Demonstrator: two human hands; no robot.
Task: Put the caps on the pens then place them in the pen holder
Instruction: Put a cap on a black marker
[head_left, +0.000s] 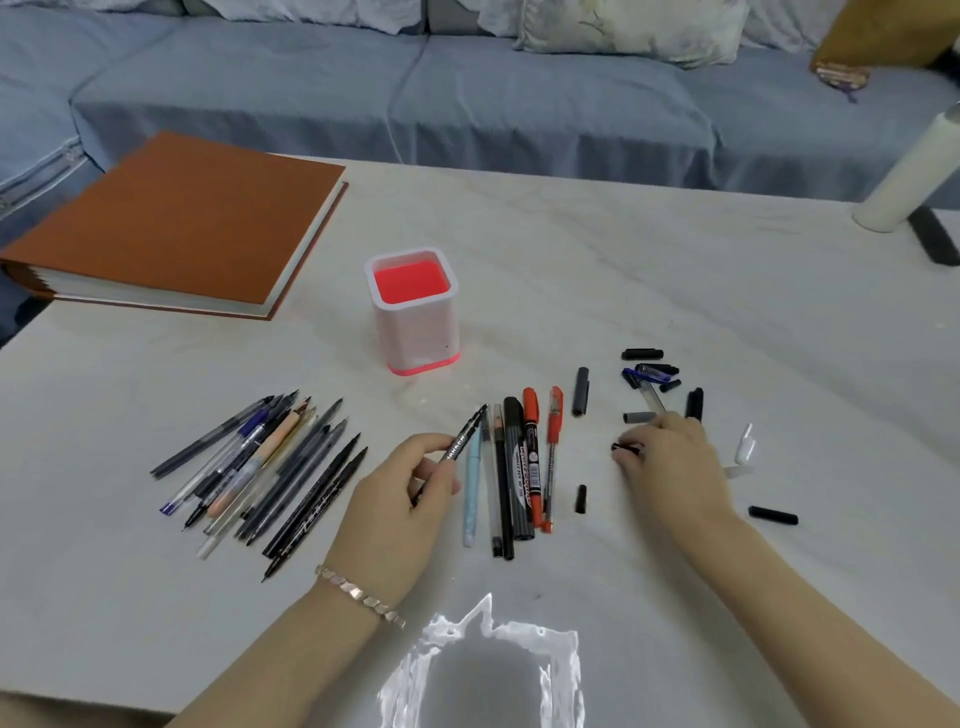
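Nearest, bottom centre: glare patch (483, 670) on the table (675, 270), a forearm either side. Left hand (400, 493): thumb and fingertips pinched on the middle of a black marker pen (457, 447), bare tip toward upper right. Right hand (670, 462): fingertips curled onto a small black cap (626, 448), apparently nipping it. Between the hands, a row of seemingly capped pens (519, 467). Lower left, heap of uncapped pens (260, 467). Right of centre, loose caps (649, 369). Above centre, pen holder (415, 332), upright, no pens in it. Probably light, stiff, slick plastic, prone to rolling: best held mid-barrel, cap pushed on straight.
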